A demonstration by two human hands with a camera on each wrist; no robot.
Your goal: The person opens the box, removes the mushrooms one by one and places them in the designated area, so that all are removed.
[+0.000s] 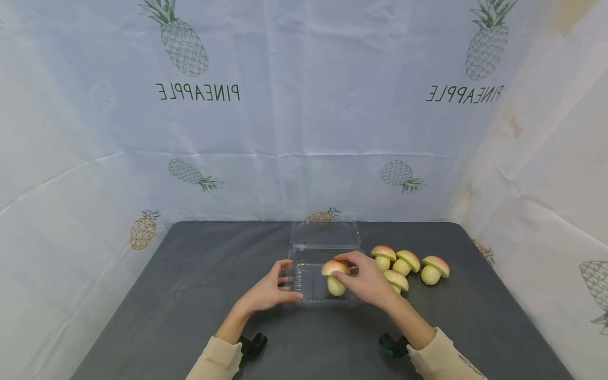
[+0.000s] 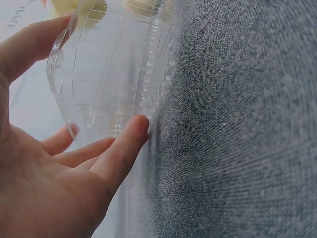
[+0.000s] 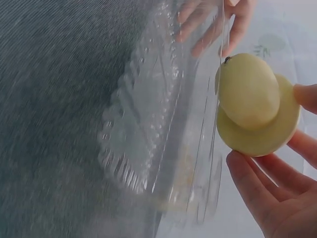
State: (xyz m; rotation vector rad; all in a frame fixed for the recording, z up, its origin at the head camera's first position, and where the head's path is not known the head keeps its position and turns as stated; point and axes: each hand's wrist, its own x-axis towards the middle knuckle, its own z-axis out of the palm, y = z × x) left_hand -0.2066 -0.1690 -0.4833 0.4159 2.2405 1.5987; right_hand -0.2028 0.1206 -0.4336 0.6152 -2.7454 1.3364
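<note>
A clear plastic clamshell box (image 1: pixel 309 303) stands on the dark table with its lid (image 1: pixel 325 233) raised at the back. My left hand (image 1: pixel 272 289) spans the box's left end, thumb at the near rim and fingers around the side. In the left wrist view, the fingers (image 2: pixel 130 131) touch the clear wall. Over the box my right hand (image 1: pixel 368 277) pinches a toy mushroom (image 1: pixel 336 286) by its red-and-yellow cap, stem downward. From the right wrist view, its pale rounded stem (image 3: pixel 250 91) is close beside the box's rim.
Several more toy mushrooms (image 1: pixel 434 270) are grouped on the table to the right of the box, partly behind my right hand. A white curtain (image 1: pixel 285 116) printed with pineapples hangs behind the dark table (image 1: pixel 199 316) and along its sides.
</note>
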